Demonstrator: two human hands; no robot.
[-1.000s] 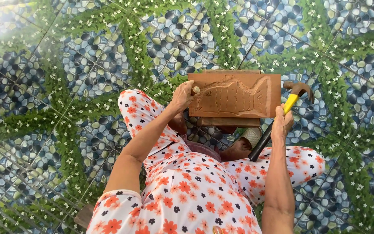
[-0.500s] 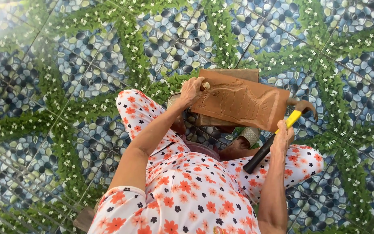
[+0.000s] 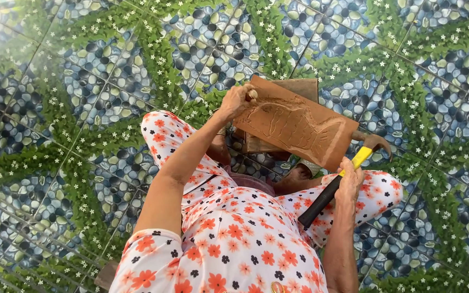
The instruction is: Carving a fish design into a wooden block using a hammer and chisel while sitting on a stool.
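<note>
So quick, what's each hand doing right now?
Left hand: closed on a small tool at the carved wooden board's corner.
Right hand: closed around the hammer handle.

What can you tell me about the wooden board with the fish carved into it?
The carved wooden board is a reddish-brown rectangular plank with a fish outline cut in relief across its face, tail toward the right. It lies tilted, its left end higher in the head view, resting on a smaller wooden block above the person's knees. The left hand grips its upper left corner along with a small pale tool. The right hand holds a hammer at its lower right edge.
</note>
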